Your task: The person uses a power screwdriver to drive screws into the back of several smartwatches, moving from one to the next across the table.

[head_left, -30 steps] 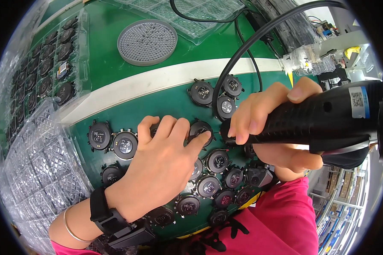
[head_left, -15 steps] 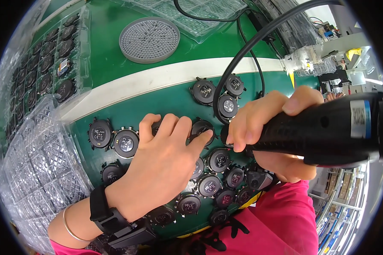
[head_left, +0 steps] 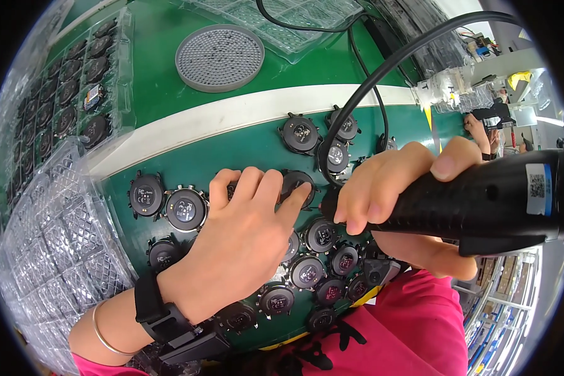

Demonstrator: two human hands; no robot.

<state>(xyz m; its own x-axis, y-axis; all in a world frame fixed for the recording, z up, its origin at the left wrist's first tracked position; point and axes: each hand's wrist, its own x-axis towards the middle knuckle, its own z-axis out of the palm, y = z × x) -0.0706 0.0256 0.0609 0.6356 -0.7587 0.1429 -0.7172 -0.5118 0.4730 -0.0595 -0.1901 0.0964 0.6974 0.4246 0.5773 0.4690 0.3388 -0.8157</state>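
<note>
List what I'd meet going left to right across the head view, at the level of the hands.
Clear plastic trays → dark watch body → silver-rimmed watch body → left hand → right hand → label on the black handheld device.

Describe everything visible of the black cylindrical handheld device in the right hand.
The black cylindrical handheld device looks like hard plastic, with fine ribbing along its side and a small round dark mark. A white blue-edged label with a square code sits near its right end; a projecting black part is underneath. It lies roughly sideways, above the table, gripped by the right hand. A thick black cable appears to leave its left end. Its far right end is lost in darkness.
</note>
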